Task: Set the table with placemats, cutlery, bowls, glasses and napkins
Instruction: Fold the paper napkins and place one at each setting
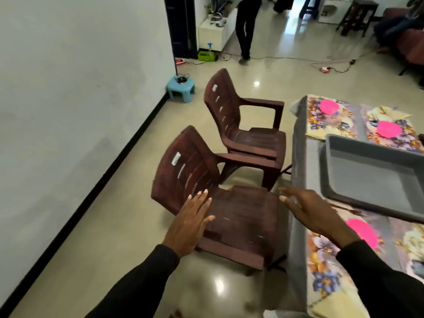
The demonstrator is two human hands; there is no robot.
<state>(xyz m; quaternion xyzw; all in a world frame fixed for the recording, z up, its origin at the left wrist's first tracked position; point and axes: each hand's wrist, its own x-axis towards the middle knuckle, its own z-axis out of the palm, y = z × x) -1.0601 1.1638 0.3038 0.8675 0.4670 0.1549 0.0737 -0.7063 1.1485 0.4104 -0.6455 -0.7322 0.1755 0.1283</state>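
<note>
The table (300, 161) with a grey cloth fills the right side. Floral placemats lie on it, one near me (325, 267) and two farther off (319, 125), (403, 138). Pink bowls sit on them, the near one (363, 232) and the far ones (329, 106), (387, 129). A fork (353, 211) lies by the near bowl. An empty grey tray (374, 177) rests in the middle. My left hand (191, 222) hovers with straight fingers over the nearer brown chair (229, 203). My right hand (314, 210) is spread open at the table's edge, holding nothing.
A second brown plastic chair (243, 125) stands beyond the first, both beside the table. A white wall runs along the left. A small blue stool (181, 88) sits by the wall. A person (246, 26) stands far back; cables (321, 63) trail on the floor.
</note>
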